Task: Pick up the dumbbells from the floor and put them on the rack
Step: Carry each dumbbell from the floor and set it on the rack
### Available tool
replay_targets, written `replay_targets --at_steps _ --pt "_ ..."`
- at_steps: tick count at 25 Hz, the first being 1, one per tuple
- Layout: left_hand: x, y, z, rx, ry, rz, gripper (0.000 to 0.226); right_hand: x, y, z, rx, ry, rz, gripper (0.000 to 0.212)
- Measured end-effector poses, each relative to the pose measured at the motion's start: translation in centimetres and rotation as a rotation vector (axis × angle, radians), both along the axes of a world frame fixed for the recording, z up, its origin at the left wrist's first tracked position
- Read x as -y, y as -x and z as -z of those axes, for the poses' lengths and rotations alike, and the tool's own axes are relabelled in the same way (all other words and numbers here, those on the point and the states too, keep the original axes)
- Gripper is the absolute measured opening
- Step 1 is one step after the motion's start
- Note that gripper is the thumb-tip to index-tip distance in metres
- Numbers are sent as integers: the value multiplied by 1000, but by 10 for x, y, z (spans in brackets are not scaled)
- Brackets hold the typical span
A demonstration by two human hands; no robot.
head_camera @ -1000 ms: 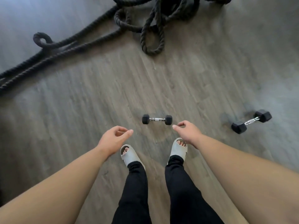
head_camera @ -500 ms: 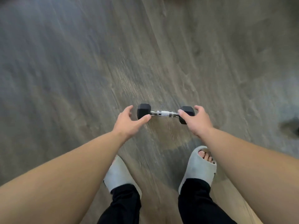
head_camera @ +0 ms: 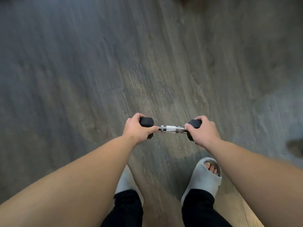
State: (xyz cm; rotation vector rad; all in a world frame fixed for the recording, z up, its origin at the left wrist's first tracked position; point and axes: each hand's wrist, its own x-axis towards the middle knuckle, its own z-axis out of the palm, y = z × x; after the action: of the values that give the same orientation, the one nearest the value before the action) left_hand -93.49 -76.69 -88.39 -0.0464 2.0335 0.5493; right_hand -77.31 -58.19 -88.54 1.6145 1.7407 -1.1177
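Now both hands are on the dumbbell (head_camera: 170, 129), one at each end. Left hand (head_camera: 136, 129) wraps over the left black hex head, fingers curled around it and thumb reaching toward the silver handle; right hand (head_camera: 203, 131) clamps the right head the same way. Both heads are mostly hidden under the fingers, only the knurled middle of the bar shows clearly. Whether the dumbbell touches the wooden floor (head_camera: 82, 71) or hangs just above it, I cannot tell. Floor is smeared with motion blur. Grey slippers (head_camera: 204, 179) below, the left one largely covered by the forearm. A dark blurred shape (head_camera: 296, 147) sits cut off at the right edge.
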Motion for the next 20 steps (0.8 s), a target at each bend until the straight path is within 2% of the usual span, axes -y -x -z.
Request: replay_targets --at_steps 6,10,16,20 --pt "37 36 -201 -73 -40 -116 50 18 40 -192 -86 26 -62 39" --pt "52 57 -349 -162 -79 -193 54 15 76 -344 -228 -35 -117 37" --pt "74 65 -560 -396 -183 -346 55 13 124 -558 -484 -137 -282 49" --pt "99 72 -671 -588 -220 -463 64 31 158 -662 -667 -171 -355 51"
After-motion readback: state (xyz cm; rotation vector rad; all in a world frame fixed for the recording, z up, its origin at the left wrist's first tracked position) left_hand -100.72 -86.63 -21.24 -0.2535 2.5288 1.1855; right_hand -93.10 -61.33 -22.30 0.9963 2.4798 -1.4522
